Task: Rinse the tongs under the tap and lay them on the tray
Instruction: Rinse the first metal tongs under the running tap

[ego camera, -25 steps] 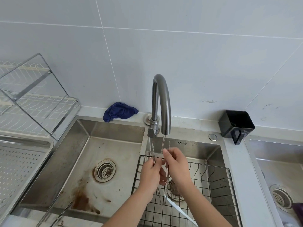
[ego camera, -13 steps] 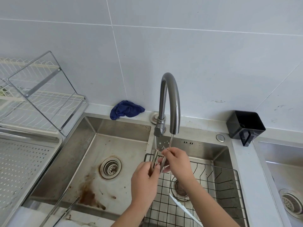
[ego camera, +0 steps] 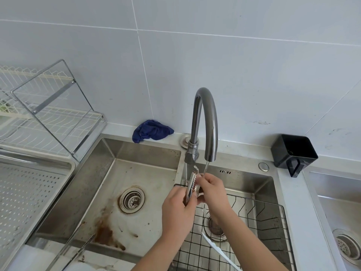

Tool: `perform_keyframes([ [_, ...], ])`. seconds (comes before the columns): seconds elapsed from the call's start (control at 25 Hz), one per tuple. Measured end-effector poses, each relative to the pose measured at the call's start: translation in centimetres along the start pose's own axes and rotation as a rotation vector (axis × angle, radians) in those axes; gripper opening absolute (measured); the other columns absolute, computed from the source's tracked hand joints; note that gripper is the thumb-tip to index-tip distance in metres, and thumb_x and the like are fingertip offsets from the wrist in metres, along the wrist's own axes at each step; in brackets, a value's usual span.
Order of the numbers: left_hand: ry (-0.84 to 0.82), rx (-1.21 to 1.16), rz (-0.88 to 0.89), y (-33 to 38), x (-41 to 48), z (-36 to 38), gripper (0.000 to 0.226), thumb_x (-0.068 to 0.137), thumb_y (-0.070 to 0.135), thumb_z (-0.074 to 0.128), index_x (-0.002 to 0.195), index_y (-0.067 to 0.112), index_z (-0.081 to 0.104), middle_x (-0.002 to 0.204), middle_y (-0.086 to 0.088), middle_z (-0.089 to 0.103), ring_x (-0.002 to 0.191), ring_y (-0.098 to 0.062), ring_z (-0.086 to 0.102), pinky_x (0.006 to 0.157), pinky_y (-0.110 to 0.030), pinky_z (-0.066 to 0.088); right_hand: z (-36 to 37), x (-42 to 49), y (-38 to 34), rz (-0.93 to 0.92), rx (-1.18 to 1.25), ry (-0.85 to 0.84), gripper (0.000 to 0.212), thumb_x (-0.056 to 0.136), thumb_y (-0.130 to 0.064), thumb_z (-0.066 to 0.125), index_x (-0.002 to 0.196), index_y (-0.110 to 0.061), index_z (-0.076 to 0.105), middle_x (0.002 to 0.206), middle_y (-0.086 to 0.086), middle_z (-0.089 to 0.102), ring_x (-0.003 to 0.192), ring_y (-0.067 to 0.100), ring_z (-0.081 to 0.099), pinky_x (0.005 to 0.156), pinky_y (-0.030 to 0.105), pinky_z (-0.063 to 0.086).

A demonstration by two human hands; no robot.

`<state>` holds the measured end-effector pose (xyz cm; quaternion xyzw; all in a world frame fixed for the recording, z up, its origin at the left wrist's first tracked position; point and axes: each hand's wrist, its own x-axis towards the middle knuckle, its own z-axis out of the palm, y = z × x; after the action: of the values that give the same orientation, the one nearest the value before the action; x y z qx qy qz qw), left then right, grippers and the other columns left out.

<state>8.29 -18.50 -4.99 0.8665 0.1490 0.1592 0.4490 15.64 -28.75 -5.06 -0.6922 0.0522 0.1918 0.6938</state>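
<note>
Left hand (ego camera: 177, 210) and right hand (ego camera: 214, 189) grip tongs (ego camera: 192, 182) under tap (ego camera: 207, 118), over basket (ego camera: 259, 201) rim.

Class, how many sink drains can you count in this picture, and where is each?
3. Left drain, in the stained left basin; middle drain, under the wire basket, partly behind the right forearm; right drain, in the right basin at the picture's edge.

The tongs (ego camera: 192, 185) are sitting just below the tap (ego camera: 206, 122), over the right basin (ego camera: 244, 179), where the basket (ego camera: 269, 227) is lying. The tray (ego camera: 23, 202) is lying left of the sink (ego camera: 136, 153), the rack (ego camera: 58, 122) standing behind it. The cloth (ego camera: 151, 131) is lying left of the tap, the cup (ego camera: 293, 151) right.
</note>
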Motion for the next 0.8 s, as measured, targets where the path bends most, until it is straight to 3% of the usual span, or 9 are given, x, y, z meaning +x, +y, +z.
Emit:
perform_keyframes([
  [0.08, 0.003, -0.005, -0.032, -0.5, 0.4, 0.0, 0.049, 0.089, 0.018, 0.069, 0.059, 0.031, 0.032, 0.063, 0.007, 0.043, 0.063, -0.009, 0.047, 0.056, -0.015, 0.035, -0.2, -0.2, 0.3, 0.002, 0.035, -0.084, 0.004, 0.087, -0.008, 0.067, 0.086, -0.009, 0.070, 0.078, 0.016, 0.072, 0.070, 0.026, 0.070, 0.063, 0.041, 0.059],
  [0.16, -0.020, -0.054, -0.097, -0.9, 0.9, 0.2, 0.041, 0.092, 0.021, 0.067, 0.060, 0.023, 0.041, 0.063, 0.002, 0.049, 0.062, -0.013, 0.051, 0.058, -0.019, 0.043, -0.6, -0.2, 0.5, -0.010, 0.049, -0.089, 0.013, 0.093, -0.016, 0.067, 0.088, -0.005, 0.070, 0.077, 0.011, 0.073, 0.071, 0.022, 0.071, 0.064, 0.035, 0.059],
  [0.28, -0.086, -0.308, -0.289, -0.6, 1.8, 0.7, 0.023, 0.095, 0.025, 0.063, 0.076, 0.013, 0.065, 0.074, -0.007, 0.069, 0.074, -0.027, 0.066, 0.072, -0.050, 0.058, -1.1, 0.3, -0.2, -0.017, 0.065, -0.068, 0.026, 0.095, -0.026, 0.066, 0.092, -0.001, 0.072, 0.075, 0.005, 0.073, 0.070, 0.017, 0.070, 0.059, 0.028, 0.056],
  [0.32, -0.085, -0.382, -0.329, -0.4, 2.0, 0.8, 0.018, 0.095, 0.024, 0.064, 0.081, 0.016, 0.070, 0.077, -0.005, 0.073, 0.076, -0.025, 0.068, 0.074, -0.051, 0.058, -1.3, 0.4, -0.6, -0.035, 0.065, -0.075, 0.025, 0.091, -0.025, 0.068, 0.093, 0.000, 0.072, 0.075, 0.004, 0.072, 0.071, 0.017, 0.069, 0.060, 0.028, 0.055],
  [0.44, -0.086, -0.472, -0.332, 0.0, 2.3, 0.7, 0.017, 0.096, 0.020, 0.065, 0.085, 0.027, 0.076, 0.075, 0.005, 0.074, 0.069, -0.010, 0.065, 0.068, -0.033, 0.056, -1.8, 0.4, -1.1, -0.149, -0.052, -0.058, 0.019, 0.093, -0.019, 0.067, 0.090, -0.001, 0.070, 0.076, 0.011, 0.071, 0.071, 0.018, 0.069, 0.063, 0.029, 0.058],
  [0.56, -0.105, -0.608, -0.412, -0.1, 2.1, 0.5, 0.021, 0.099, 0.021, 0.060, 0.088, 0.022, 0.078, 0.082, -0.011, 0.076, 0.077, -0.029, 0.071, 0.068, -0.038, 0.057, -1.5, 0.0, -1.3, -0.238, -0.264, -0.049, 0.019, 0.097, -0.022, 0.066, 0.083, -0.008, 0.065, 0.071, 0.008, 0.068, 0.060, 0.016, 0.064, 0.056, 0.028, 0.056],
  [0.68, -0.168, -0.754, -0.557, 0.1, 2.1, 0.7, 0.032, 0.104, 0.024, 0.051, 0.088, 0.018, 0.078, 0.078, -0.020, 0.072, 0.064, -0.030, 0.070, 0.059, -0.038, 0.055, -1.3, -0.7, -1.4, -0.230, -0.325, -0.097, 0.036, 0.092, -0.042, 0.068, 0.083, -0.008, 0.060, 0.071, 0.018, 0.061, 0.059, 0.019, 0.057, 0.055, 0.036, 0.051],
  [0.8, -0.200, -0.817, -0.642, 0.9, 2.9, 1.5, 0.030, 0.105, 0.032, 0.049, 0.098, 0.019, 0.075, 0.081, -0.016, 0.067, 0.059, -0.021, 0.060, 0.052, -0.031, 0.045, -1.7, -2.3, -0.2, -0.253, -0.344, -0.055, 0.015, 0.093, -0.042, 0.069, 0.083, -0.032, 0.065, 0.076, -0.005, 0.066, 0.067, 0.007, 0.062, 0.060, 0.019, 0.050],
])
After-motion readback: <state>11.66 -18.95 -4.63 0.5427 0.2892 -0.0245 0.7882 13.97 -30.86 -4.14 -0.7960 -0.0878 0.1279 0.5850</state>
